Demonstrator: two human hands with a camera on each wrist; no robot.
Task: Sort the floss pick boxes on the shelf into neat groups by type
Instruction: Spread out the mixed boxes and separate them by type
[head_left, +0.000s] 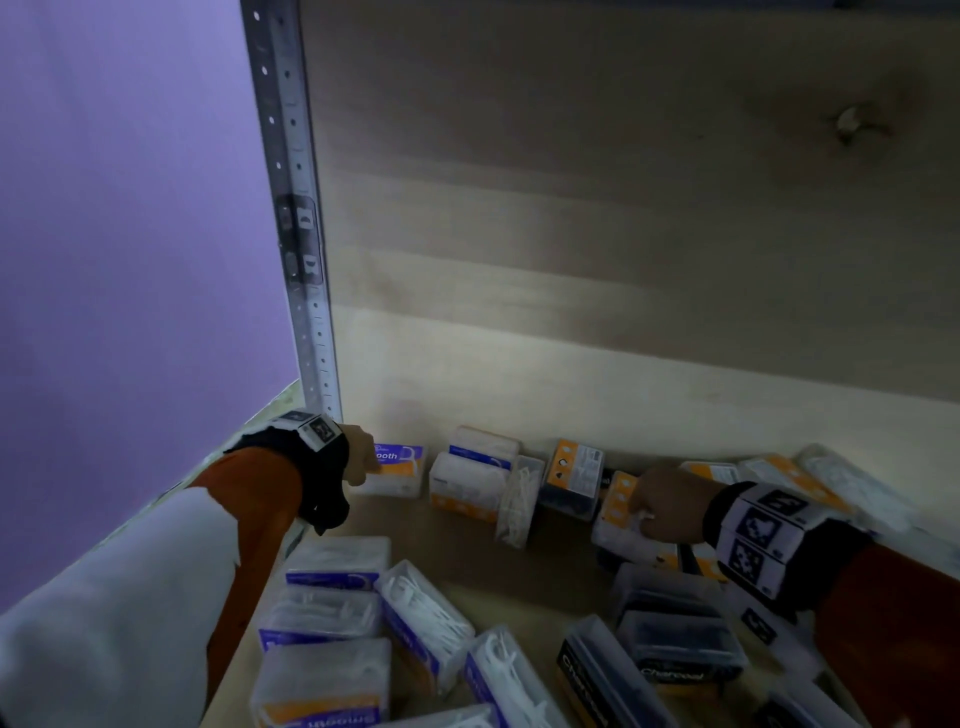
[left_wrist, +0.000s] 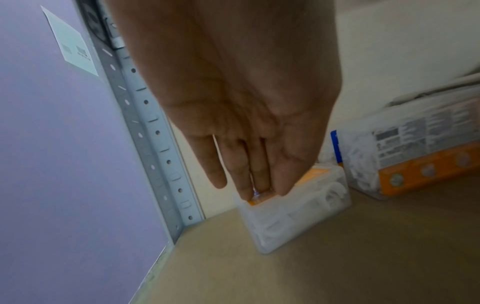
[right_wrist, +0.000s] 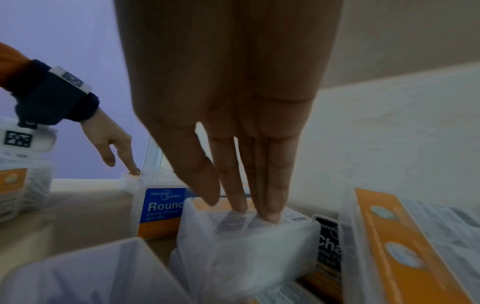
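My left hand (head_left: 358, 462) reaches to the back left corner of the shelf. Its straight fingertips (left_wrist: 246, 185) rest on top of a clear "Smooth" floss pick box (head_left: 400, 467) (left_wrist: 293, 211) standing against the back panel. My right hand (head_left: 660, 512) is over a clear box with an orange label (head_left: 615, 512) (right_wrist: 246, 246) that lies tilted on other boxes. The thumb and fingers (right_wrist: 270, 214) pinch its upper edge. That box is blurred.
Stacked "Round" boxes (head_left: 478, 467) (right_wrist: 161, 211) stand at the back between my hands. Black "Charcoal" boxes (head_left: 675, 639) lie front right and purple "Smooth" boxes (head_left: 332, 597) front left. A metal upright (head_left: 291, 208) and a purple wall bound the left side. Bare shelf board (head_left: 561, 551) shows mid-shelf.
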